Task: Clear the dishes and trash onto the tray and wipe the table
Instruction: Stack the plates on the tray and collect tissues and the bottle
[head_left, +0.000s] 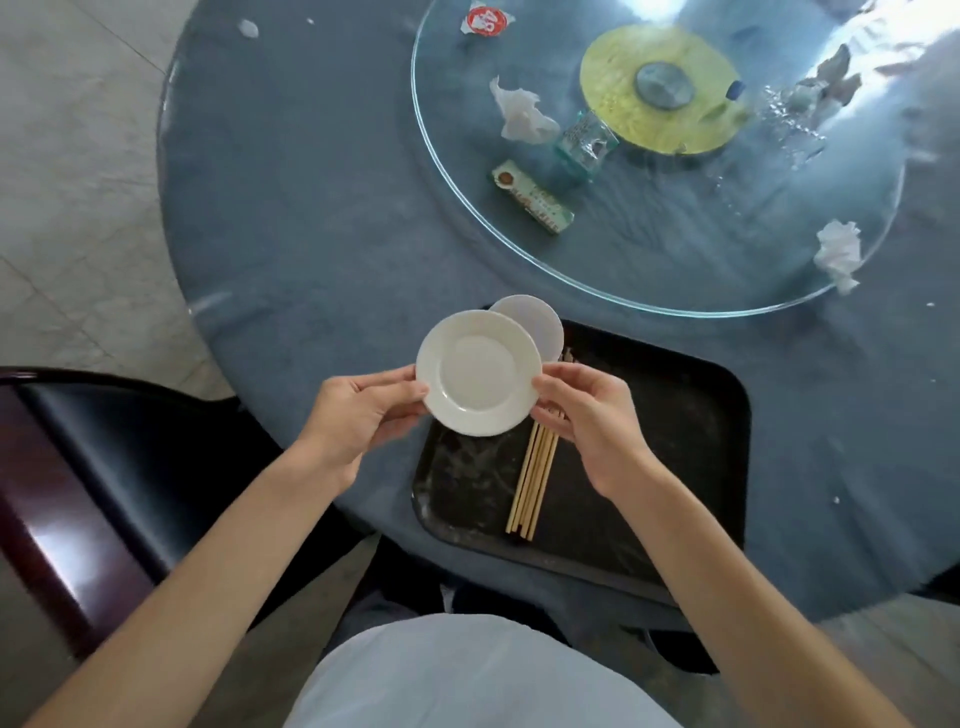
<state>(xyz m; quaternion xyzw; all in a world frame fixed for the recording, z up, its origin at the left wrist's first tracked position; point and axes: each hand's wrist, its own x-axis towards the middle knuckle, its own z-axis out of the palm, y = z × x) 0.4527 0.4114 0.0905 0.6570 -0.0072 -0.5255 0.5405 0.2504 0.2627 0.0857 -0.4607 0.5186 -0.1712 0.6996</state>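
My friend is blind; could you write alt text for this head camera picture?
Two hands, left hand and right hand, hold a small white plate above a black tray holding chopsticks. Beyond, crumpled tissues lie on a glass turntable.

Small round white plate (478, 371), glossy glazed ceramic. Bundle of pale wooden chopsticks (532, 480), matt, bare. Black rectangular plastic tray (675, 467), dull and smeared with pale scuffs. Round table (311, 208) under blue-grey matt cloth. Clear round glass turntable (675, 249), smooth, glaring with reflections. Crumpled white paper napkins (522, 111), soft and creased. Dark chair seat (130, 457), smooth with a slight sheen.
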